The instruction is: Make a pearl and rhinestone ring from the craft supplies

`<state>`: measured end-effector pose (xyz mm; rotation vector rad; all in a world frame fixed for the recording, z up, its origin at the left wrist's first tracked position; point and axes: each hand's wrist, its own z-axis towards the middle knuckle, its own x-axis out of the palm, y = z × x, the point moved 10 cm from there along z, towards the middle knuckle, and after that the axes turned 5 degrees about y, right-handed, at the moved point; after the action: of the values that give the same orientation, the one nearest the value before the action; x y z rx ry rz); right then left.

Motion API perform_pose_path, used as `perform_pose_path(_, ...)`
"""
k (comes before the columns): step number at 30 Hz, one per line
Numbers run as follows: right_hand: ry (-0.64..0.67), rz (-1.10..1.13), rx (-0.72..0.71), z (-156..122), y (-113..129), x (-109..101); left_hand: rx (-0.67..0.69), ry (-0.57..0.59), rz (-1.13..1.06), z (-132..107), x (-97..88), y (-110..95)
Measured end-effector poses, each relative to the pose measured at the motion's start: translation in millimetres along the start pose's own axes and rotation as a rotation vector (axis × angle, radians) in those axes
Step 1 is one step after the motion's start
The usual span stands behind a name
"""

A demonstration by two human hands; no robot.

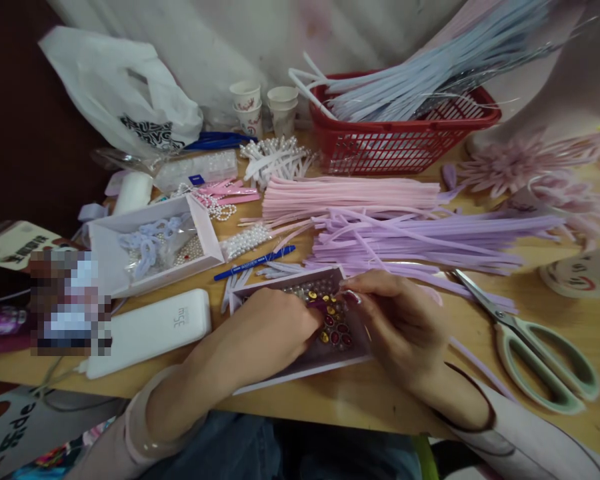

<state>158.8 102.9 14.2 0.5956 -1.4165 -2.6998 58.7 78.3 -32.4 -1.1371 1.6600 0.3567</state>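
Both hands work inside a shallow pale-lilac box (300, 365) near the table's front edge. The box holds small pearls and red gems in gold settings (336, 328). My left hand (273, 330) lies over the box's left half with its fingers curled and pinched at the gems. My right hand (397, 320) comes in from the right, fingers bent and tips pressed together over the same spot. What either hand pinches is too small to make out.
Lilac pipe cleaners (420, 237) and pink ones (350, 193) lie behind the box. Green-handled scissors (535, 343) rest at the right. A blue pen (255, 263), a white power bank (150, 330), a second tray (153, 243), a red basket (405, 137) and paper cups (263, 107) stand around.
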Motion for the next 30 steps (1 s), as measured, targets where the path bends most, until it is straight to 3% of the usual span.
perform_pose_path(8,0.051,0.001,0.012,1,0,6,-0.067,-0.143,-0.352,-12,-20.2,15)
perform_pose_path(14,0.010,0.009,-0.005,3,3,3,-0.121,-0.237,-0.391,-20,-31.0,26)
perform_pose_path(25,0.031,-0.057,-0.050,6,11,4,-0.046,-0.046,-0.185,-7,-11.2,9)
perform_pose_path(30,0.039,-0.040,-0.055,7,12,5,-0.066,-0.068,-0.075,-3,-10.7,9)
